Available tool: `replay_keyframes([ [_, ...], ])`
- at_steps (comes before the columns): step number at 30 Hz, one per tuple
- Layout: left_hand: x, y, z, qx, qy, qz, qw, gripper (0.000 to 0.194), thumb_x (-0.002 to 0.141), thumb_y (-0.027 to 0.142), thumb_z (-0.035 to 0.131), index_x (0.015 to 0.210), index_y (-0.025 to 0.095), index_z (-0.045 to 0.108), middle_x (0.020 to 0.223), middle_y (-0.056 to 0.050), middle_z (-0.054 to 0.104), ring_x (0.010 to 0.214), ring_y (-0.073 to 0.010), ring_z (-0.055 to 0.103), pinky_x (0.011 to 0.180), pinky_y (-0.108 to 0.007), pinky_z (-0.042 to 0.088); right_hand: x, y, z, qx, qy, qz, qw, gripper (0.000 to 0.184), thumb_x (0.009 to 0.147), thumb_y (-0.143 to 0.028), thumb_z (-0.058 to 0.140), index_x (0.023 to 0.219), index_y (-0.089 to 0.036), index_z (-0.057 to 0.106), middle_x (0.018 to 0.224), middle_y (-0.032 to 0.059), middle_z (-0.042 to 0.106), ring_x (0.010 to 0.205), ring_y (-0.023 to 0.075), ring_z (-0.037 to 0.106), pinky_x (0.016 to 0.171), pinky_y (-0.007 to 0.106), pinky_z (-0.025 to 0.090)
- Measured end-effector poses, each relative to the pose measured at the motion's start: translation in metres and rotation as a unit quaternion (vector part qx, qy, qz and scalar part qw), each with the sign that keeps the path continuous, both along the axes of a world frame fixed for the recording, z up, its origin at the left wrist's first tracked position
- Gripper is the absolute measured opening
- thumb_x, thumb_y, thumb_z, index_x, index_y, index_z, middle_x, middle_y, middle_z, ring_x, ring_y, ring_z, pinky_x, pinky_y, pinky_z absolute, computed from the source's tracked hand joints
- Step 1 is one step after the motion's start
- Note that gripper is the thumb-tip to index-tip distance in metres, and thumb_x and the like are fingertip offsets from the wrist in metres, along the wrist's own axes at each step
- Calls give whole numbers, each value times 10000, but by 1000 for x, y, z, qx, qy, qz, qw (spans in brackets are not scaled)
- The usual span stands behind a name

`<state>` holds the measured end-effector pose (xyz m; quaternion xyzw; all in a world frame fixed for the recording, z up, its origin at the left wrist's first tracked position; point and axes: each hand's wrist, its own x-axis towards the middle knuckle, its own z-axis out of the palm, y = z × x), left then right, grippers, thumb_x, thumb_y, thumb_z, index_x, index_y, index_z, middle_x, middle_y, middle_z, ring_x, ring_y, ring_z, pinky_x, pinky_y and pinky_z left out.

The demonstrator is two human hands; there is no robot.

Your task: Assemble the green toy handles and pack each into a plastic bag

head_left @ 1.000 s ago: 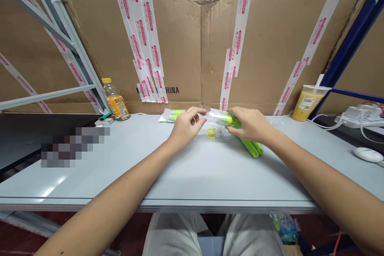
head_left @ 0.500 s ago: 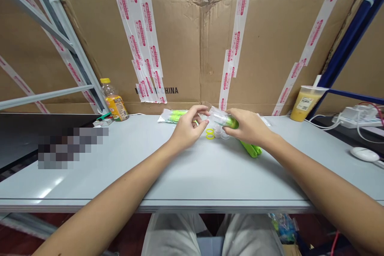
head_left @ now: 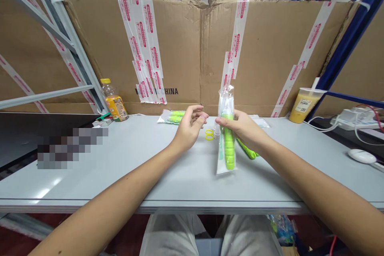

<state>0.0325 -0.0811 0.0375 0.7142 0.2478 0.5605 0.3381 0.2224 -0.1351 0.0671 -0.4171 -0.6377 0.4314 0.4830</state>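
My right hand [head_left: 240, 127] grips a clear plastic bag [head_left: 225, 104] upright, with a green ribbed handle [head_left: 229, 150] hanging inside it above the grey table [head_left: 150, 168]. My left hand [head_left: 192, 124] hovers just left of the bag, fingers loosely curled, holding nothing that I can see. Two yellow rings [head_left: 209, 134] and a small clear cap [head_left: 216, 129] lie on the table between my hands. Another green handle [head_left: 247, 151] lies under my right wrist. A second bagged green item [head_left: 172, 117] rests behind my left hand.
A taped cardboard sheet [head_left: 195, 48] backs the table. An orange drink bottle [head_left: 114, 102] stands at the left, a lidded yellow drink cup [head_left: 303, 104] at the right, with a power strip [head_left: 352, 120] and white mouse [head_left: 361, 156] further right. Metal shelf posts flank both sides.
My right hand turned the bagged handle from lying flat to hanging upright and lifted it. My left hand let go of the bag's end and drew back slightly.
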Motion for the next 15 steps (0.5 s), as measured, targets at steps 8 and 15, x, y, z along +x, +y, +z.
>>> replay_keyframes([
  [8,12,-5,-6,-88,41,-30,995,352,845,474,616,1028,174,599,877,-41,652,741,-150,617,630,-275,524,-21,4,-27,15,5,11,1000,485,791,-597,724,1090,-230,617,1022,79,679,992,261,631,795,374,527],
  [15,13,-6,-1,-133,34,-6,990,334,795,501,674,870,183,606,652,24,533,586,-123,511,532,-255,438,-27,4,-41,-12,-50,24,998,568,782,-561,736,1200,-250,510,986,75,637,879,280,641,702,416,534],
])
